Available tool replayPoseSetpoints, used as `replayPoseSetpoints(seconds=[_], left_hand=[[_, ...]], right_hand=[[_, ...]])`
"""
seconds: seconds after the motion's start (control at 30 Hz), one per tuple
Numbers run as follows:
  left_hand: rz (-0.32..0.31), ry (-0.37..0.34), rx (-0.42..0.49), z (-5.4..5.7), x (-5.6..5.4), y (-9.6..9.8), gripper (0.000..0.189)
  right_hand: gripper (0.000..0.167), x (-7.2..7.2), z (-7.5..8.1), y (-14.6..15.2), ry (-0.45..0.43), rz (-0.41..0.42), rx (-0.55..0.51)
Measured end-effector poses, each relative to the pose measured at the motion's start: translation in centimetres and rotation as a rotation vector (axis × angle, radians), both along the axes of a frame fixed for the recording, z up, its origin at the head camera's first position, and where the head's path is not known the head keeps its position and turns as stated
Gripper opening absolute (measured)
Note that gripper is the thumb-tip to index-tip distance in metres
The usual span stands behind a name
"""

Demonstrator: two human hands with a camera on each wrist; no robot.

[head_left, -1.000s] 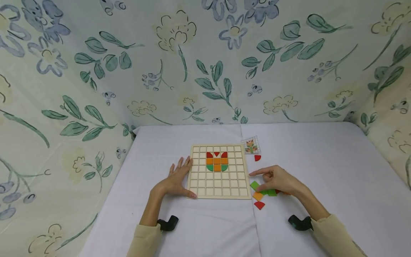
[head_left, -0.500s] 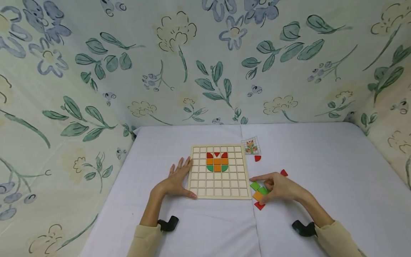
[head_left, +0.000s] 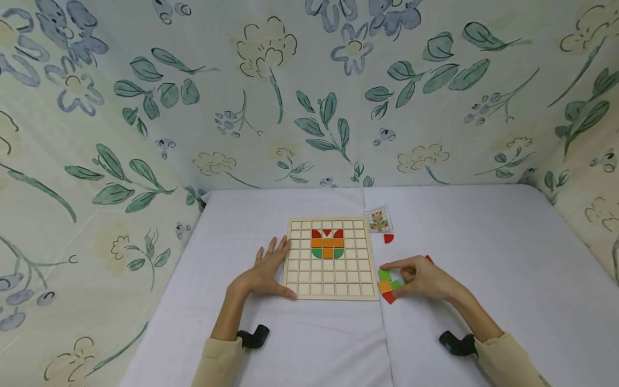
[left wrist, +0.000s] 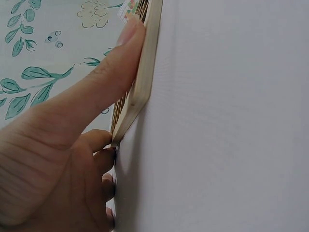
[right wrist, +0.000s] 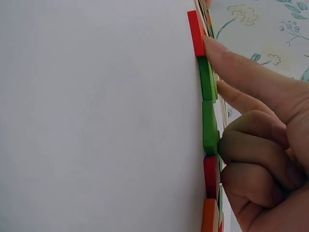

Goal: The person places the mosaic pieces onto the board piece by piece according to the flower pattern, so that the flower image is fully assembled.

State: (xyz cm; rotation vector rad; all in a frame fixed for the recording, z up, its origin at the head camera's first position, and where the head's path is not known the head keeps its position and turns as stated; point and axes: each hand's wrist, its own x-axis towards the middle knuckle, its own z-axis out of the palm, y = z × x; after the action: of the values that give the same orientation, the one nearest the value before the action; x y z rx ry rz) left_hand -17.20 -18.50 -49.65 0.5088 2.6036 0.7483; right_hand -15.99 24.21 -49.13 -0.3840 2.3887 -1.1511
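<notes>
A wooden grid board (head_left: 329, 277) lies on the white cloth, with red, orange and green tiles forming a tulip-like shape in its upper middle. My left hand (head_left: 263, 274) rests at its left edge, fingers spread along the side and thumb on the front corner. Right of the board, my right hand (head_left: 423, 278) touches a cluster of loose tiles with straight index finger and thumb; its other fingers curl under. There I see a green square (head_left: 384, 275), an orange square (head_left: 385, 286) and a red fan-shaped tile (head_left: 389, 298). In the right wrist view the thumb meets a red tile (right wrist: 195, 34).
A small pattern card (head_left: 379, 220) lies beyond the board's right corner, with a red quarter-round tile (head_left: 389, 238) just below it. Another red tile (head_left: 429, 259) shows behind the right hand. A floral cloth (head_left: 309, 107) hangs at the back.
My right hand moved slightly toward me, then its thumb pushed the orange and red tiles away from me and nearer the green ones. The tiles now sit closer together. My left hand stayed still.
</notes>
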Motion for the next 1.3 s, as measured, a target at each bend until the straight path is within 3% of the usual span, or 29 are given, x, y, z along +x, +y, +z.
replayPoseSetpoints(seconds=[0.17,0.53,0.8,1.03,1.3], left_hand=[[0.003,-0.005,-0.002,0.1,0.0,0.1,0.141],[0.013,-0.007,-0.004,0.0,0.0,0.1,0.141],[0.002,-0.007,0.011,0.1,0.0,0.0,0.141],[0.002,-0.009,0.012,0.2,0.0,0.0,0.141],[-0.002,-0.007,0.005,0.1,0.0,0.0,0.141]], right_hand=[[0.051,-0.3,-0.1,0.2,0.033,-0.034,0.013],[0.049,-0.6,0.2,0.4,0.007,-0.085,0.031],[0.042,-1.0,0.5,0.5,0.035,-0.162,0.064],[0.04,-1.2,0.6,0.5,0.019,-0.151,0.034],[0.042,-1.1,0.7,0.9,0.026,-0.24,0.088]])
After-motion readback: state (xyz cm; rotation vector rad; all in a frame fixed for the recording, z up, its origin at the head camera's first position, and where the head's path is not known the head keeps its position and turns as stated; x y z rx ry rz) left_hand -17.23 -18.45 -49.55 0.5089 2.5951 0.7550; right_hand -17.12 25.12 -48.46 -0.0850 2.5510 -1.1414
